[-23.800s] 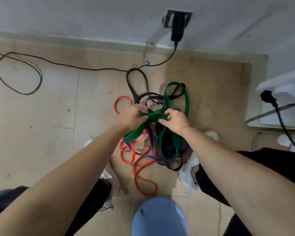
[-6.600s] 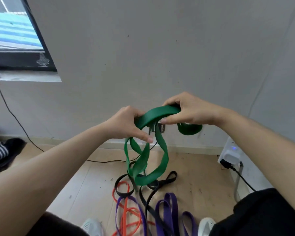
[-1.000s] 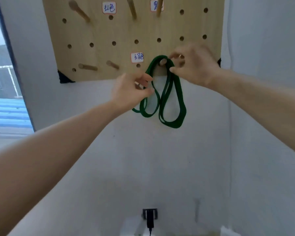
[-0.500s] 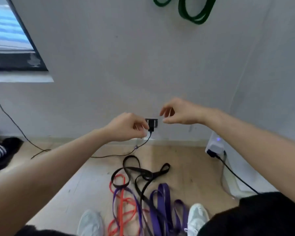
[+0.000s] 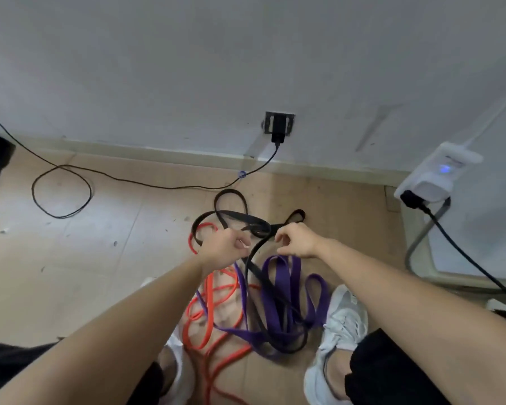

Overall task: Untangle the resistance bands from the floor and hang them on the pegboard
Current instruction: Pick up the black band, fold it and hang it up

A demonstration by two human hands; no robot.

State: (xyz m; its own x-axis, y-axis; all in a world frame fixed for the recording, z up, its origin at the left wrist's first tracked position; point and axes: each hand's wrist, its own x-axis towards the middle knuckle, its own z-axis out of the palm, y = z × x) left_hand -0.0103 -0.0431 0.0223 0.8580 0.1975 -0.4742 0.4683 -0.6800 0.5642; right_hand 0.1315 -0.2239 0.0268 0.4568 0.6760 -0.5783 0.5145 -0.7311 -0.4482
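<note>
Green band hung on the pegboard a second before, then came down with left hand [image 5: 225, 248] and right hand [image 5: 297, 239] to the black band [image 5: 236, 215], tangled with purple band [image 5: 295, 270] and orange band [image 5: 191, 244] on the floor [image 5: 100, 258], fingers half curled, grip unclear, three remaining.

The green band, once tangled in the pile on the floor [image 5: 100, 244], was hung on the pegboard and has left the view. The left hand [image 5: 225, 248] and right hand [image 5: 297, 241] have dropped from the pegboard to the black band [image 5: 256, 226], fingers curled beside its knot; whether they grip it is unclear.
</note>
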